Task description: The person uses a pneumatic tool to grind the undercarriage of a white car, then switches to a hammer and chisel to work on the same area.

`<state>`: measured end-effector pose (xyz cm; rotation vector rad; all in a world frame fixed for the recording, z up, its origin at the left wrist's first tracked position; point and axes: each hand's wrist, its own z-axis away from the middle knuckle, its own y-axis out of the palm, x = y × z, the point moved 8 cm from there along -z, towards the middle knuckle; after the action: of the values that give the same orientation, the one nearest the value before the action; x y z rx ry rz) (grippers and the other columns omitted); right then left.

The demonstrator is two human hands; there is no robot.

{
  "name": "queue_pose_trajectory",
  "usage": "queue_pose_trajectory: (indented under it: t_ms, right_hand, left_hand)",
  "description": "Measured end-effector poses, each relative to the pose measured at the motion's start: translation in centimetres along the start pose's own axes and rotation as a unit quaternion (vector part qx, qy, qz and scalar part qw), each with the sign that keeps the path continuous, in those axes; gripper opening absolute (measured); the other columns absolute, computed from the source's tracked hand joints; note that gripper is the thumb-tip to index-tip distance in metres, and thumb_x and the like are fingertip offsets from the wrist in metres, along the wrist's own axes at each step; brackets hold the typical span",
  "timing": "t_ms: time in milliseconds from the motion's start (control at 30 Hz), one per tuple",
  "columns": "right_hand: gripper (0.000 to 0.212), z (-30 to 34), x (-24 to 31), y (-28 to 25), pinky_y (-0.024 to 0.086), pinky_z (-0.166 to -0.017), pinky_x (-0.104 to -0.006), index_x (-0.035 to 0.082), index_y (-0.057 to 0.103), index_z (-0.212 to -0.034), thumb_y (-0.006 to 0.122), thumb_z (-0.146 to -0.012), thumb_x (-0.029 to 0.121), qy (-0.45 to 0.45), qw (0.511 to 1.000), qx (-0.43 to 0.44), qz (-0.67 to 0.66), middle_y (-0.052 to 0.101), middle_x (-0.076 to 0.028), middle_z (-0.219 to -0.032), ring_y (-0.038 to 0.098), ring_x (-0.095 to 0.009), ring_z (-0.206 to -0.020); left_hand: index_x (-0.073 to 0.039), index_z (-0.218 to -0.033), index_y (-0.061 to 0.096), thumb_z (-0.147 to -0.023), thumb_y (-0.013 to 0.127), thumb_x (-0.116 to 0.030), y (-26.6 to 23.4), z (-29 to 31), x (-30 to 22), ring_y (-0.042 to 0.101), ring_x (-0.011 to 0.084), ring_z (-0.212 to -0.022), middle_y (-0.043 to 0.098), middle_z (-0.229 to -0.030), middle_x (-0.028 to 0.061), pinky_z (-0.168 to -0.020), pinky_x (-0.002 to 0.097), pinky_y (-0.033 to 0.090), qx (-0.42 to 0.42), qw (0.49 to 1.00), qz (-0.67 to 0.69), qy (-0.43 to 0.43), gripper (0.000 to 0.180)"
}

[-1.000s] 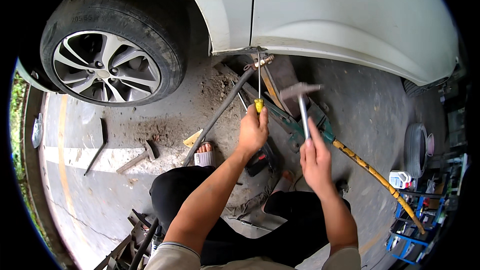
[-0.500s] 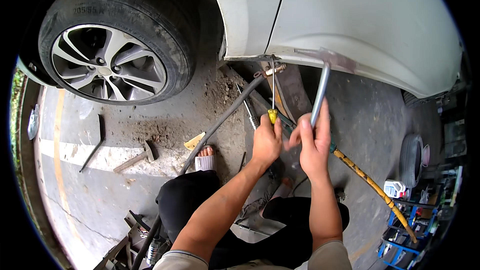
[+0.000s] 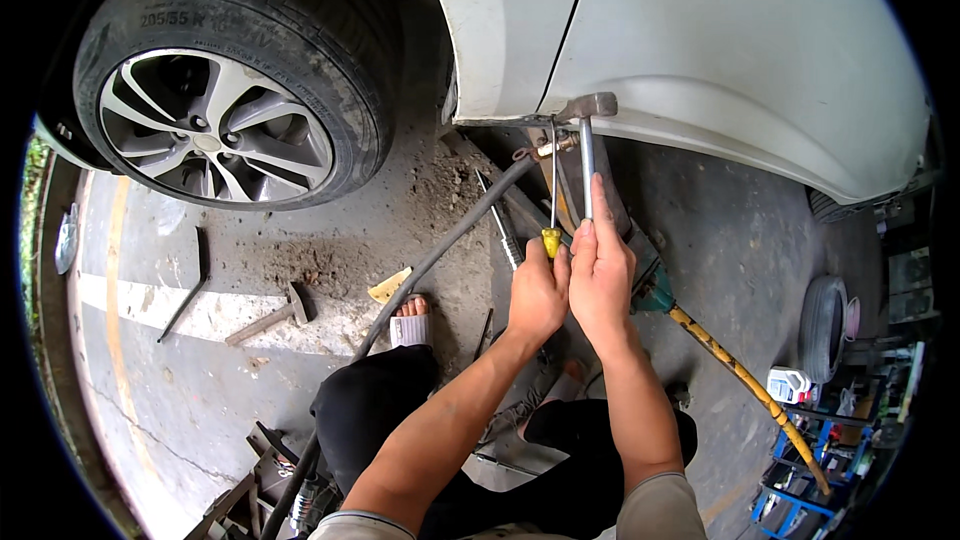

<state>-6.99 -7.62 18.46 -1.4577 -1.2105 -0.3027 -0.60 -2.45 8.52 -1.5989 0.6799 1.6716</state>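
My left hand (image 3: 540,292) is closed round the yellow handle of a screwdriver (image 3: 554,185). Its shaft points up to the lower edge of the white car's body (image 3: 690,30), below the door seam. My right hand (image 3: 602,285) grips a hammer (image 3: 587,160) by its grey metal handle, forefinger stretched along it. The brown hammer head lies over the sill edge, just right of the screwdriver's tip; whether they touch I cannot tell. Both hands are side by side, nearly touching. Fingers hide most of the screwdriver's handle and the hammer's lower end.
A wheel (image 3: 209,143) stands left. On the floor are another hammer (image 3: 270,324), a bent black bar (image 3: 201,275) and dirt crumbs. A thick hose (image 3: 430,252) crosses near my foot. A yellow jack handle (image 3: 730,355) slants right, toward a blue rack (image 3: 790,510), white jug (image 3: 788,384) and loose tyre (image 3: 822,330).
The hammer has swung left and turned more upright, its head now beside the screwdriver's shaft. My right hand has come left against my left hand, which has shifted slightly down.
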Motion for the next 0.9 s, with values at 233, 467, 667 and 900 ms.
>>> queue_pose_trajectory:
  t_ms: [233, 467, 667, 900]
  right_hand:
    - [0.049, -0.2, -1.6, 1.1, 0.044, -0.053, -0.0316, 0.010, 0.040, -0.141, 0.044, -0.094, 0.000, 0.028, 1.000, 0.006, -0.003, 0.052, -0.013, -0.069, 0.048, -0.018, -0.055]
    - [0.050, -0.3, -2.9, 0.6, 0.048, -0.060, -0.0347, 0.012, 0.042, -0.140, 0.047, -0.092, -0.001, -0.022, 1.000, -0.021, 0.001, 0.062, -0.021, -0.085, 0.058, -0.029, -0.064]
    - [0.051, -0.3, -3.2, 1.1, 0.049, -0.064, -0.0353, 0.010, 0.042, -0.140, 0.047, -0.091, -0.002, -0.019, 1.000, -0.010, 0.020, 0.062, -0.024, -0.090, 0.062, -0.032, -0.070]
    - [0.049, 0.3, -0.8, -0.5, 0.040, -0.049, -0.0247, 0.003, 0.037, -0.142, 0.042, -0.094, 0.000, -0.115, 0.989, -0.090, 0.031, 0.049, -0.004, -0.066, 0.044, -0.009, -0.054]
  left_hand:
    - [0.003, -0.091, 0.044, -0.094, 0.051, -0.022, 0.1, 0.0, 0.5, 0.058, 0.0502, -0.071, 0.059, -0.073, 0.0309, -0.059, 0.0526, 0.045, -0.009, 1.000, 0.003, 0.013, 0.026]
    - [0.002, -0.091, 0.045, -0.095, 0.050, -0.019, -0.1, -0.3, 1.4, 0.059, 0.0465, -0.071, 0.058, -0.074, 0.0287, -0.059, 0.0471, 0.045, 0.009, 1.000, 0.005, 0.000, 0.023]
    - [0.002, -0.090, 0.044, -0.095, 0.052, -0.020, -0.4, -0.5, 1.3, 0.058, 0.0474, -0.069, 0.058, -0.072, 0.0288, -0.058, 0.0488, 0.044, -0.003, 1.000, -0.016, 0.019, 0.024]
    - [0.002, -0.090, 0.043, -0.095, 0.052, -0.020, -0.4, -0.5, 1.3, 0.057, 0.0487, -0.069, 0.057, -0.071, 0.0302, -0.056, 0.0507, 0.043, -0.009, 1.000, -0.014, 0.023, 0.024]
